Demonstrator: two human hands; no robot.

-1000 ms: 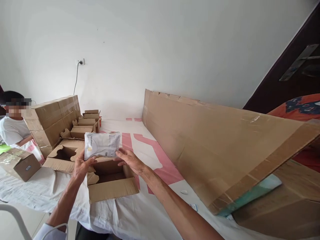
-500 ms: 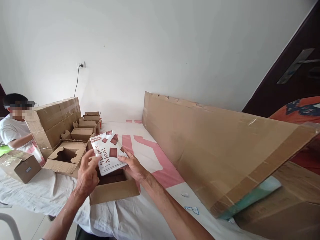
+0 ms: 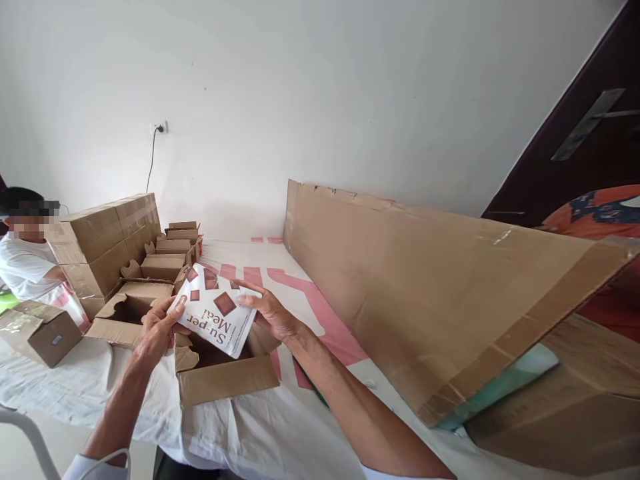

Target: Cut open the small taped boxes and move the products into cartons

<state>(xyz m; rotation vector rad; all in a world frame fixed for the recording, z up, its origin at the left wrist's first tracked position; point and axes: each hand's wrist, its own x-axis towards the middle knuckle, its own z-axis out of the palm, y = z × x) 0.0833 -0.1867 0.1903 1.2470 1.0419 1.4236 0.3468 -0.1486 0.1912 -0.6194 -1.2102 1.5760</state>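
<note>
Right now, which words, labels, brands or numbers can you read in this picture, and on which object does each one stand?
"Su-per Meal": on the white pouch held by the left hand and the right hand, upside down in this view.
Small red logo at the pouch's corner: too small to read.
Label on the small closed box at far left: too blurred to read.

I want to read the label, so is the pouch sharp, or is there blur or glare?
Head view: even daylight, no glare; the pouch, held by left hand and right hand, is sharp enough to read "Super Meal", upside down; wide-angle distortion bends the cardboard sheet.
</note>
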